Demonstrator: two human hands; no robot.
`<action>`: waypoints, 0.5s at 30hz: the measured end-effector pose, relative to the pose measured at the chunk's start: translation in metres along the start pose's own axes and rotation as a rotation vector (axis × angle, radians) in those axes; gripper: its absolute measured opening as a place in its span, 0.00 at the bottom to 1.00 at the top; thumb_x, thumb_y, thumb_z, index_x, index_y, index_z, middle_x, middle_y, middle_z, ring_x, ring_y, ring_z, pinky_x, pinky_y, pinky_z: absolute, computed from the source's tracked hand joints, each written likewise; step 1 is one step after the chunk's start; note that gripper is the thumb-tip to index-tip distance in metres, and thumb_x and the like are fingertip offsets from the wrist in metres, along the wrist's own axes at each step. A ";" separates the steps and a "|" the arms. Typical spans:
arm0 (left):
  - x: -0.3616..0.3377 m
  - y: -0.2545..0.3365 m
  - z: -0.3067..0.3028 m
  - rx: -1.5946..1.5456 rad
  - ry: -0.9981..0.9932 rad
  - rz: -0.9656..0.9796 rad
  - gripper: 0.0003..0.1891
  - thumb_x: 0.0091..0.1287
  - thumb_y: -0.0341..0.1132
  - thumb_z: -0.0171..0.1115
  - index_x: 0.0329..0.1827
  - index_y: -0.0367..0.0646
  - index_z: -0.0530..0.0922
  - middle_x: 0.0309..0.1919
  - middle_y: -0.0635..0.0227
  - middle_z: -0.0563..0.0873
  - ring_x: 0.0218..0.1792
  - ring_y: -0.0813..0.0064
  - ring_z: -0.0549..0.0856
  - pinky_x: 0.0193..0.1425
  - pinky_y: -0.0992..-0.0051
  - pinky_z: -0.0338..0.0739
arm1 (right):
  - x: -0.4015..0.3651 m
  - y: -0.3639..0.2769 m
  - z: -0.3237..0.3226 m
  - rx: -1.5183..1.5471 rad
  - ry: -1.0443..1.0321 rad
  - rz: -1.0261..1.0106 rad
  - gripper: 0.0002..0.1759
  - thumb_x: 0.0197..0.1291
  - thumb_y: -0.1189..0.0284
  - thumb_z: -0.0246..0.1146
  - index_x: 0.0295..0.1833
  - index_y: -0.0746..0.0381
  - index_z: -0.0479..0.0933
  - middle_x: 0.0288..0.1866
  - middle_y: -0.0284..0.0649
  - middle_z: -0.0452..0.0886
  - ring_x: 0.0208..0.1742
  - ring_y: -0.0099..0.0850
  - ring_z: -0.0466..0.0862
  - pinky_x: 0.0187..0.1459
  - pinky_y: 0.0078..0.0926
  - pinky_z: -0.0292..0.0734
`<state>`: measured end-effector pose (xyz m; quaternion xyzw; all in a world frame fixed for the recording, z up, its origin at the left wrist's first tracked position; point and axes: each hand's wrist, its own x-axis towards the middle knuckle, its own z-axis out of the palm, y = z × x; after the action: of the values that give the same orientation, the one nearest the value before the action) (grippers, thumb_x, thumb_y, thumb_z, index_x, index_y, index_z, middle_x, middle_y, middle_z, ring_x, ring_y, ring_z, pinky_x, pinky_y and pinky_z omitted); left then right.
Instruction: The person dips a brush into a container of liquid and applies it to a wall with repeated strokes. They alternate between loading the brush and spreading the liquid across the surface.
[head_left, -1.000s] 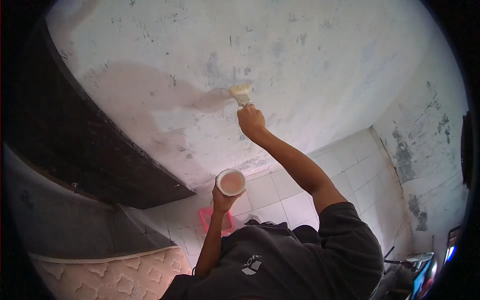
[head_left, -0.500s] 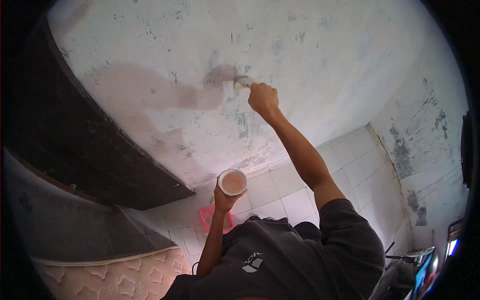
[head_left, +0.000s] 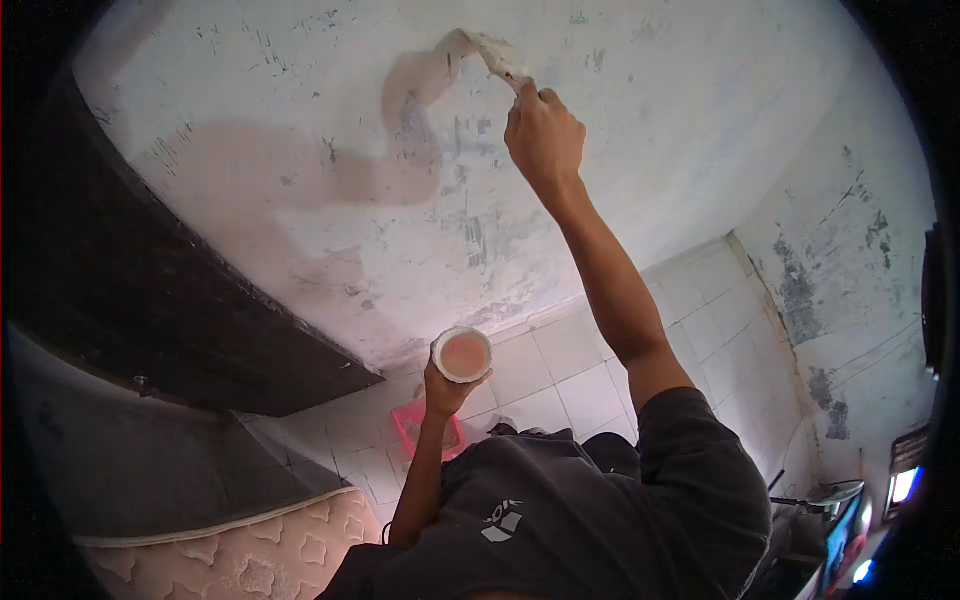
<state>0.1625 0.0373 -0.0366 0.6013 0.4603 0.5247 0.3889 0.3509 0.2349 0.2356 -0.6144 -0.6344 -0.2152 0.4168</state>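
Over the floor (head_left: pixel 590 397), the left hand (head_left: pixel 445 396) clasped a cup (head_left: pixel 463 379) that tilting could spill, the right hand (head_left: pixel 547 138) a brush (head_left: pixel 500 60).

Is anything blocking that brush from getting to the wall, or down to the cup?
Nothing visible blocks either way. The paintbrush in the right hand appears to meet the wall directly. Lower down, the cup in the left hand is open at the top, with no object seen between it and the paintbrush.
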 end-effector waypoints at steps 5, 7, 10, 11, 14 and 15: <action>-0.003 -0.006 -0.001 0.063 -0.014 -0.005 0.38 0.41 0.34 0.84 0.56 0.38 0.72 0.47 0.59 0.85 0.48 0.65 0.84 0.53 0.65 0.79 | -0.056 0.008 0.038 -0.097 -0.282 -0.049 0.18 0.58 0.74 0.56 0.55 0.68 0.75 0.36 0.47 0.81 0.30 0.45 0.85 0.31 0.42 0.80; -0.003 -0.001 0.000 0.065 0.007 0.001 0.38 0.41 0.34 0.84 0.56 0.38 0.72 0.47 0.59 0.84 0.49 0.65 0.84 0.54 0.65 0.79 | -0.085 0.014 0.063 -0.125 -0.407 -0.077 0.16 0.58 0.76 0.56 0.51 0.69 0.77 0.36 0.48 0.81 0.30 0.44 0.86 0.32 0.38 0.82; 0.001 -0.003 0.000 0.076 0.024 0.010 0.39 0.41 0.34 0.84 0.57 0.38 0.72 0.48 0.58 0.84 0.50 0.64 0.84 0.55 0.65 0.78 | -0.112 0.019 0.077 -0.127 -0.535 -0.109 0.11 0.58 0.76 0.56 0.44 0.68 0.79 0.35 0.49 0.81 0.31 0.42 0.86 0.33 0.35 0.83; 0.000 -0.005 0.002 0.087 0.022 0.010 0.39 0.41 0.34 0.84 0.57 0.38 0.71 0.48 0.58 0.84 0.50 0.64 0.84 0.55 0.65 0.78 | -0.118 0.022 0.079 -0.127 -0.623 -0.133 0.09 0.58 0.76 0.56 0.40 0.67 0.81 0.36 0.49 0.82 0.33 0.41 0.87 0.34 0.35 0.84; 0.000 -0.008 0.007 0.012 0.034 -0.007 0.39 0.41 0.33 0.84 0.57 0.38 0.71 0.48 0.59 0.84 0.50 0.65 0.84 0.55 0.65 0.78 | -0.130 0.032 0.093 -0.105 -0.772 -0.162 0.09 0.58 0.75 0.56 0.37 0.64 0.82 0.37 0.48 0.84 0.36 0.41 0.87 0.37 0.37 0.84; -0.001 -0.008 0.008 0.012 0.032 -0.006 0.39 0.41 0.33 0.84 0.57 0.38 0.71 0.48 0.59 0.84 0.50 0.65 0.84 0.55 0.65 0.78 | -0.132 0.037 0.095 -0.106 -0.771 -0.159 0.09 0.58 0.75 0.56 0.37 0.64 0.82 0.37 0.48 0.84 0.36 0.41 0.87 0.37 0.37 0.84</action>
<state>0.1696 0.0384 -0.0453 0.5939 0.4715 0.5301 0.3793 0.3476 0.2357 0.0684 -0.6196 -0.7781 -0.0329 0.0978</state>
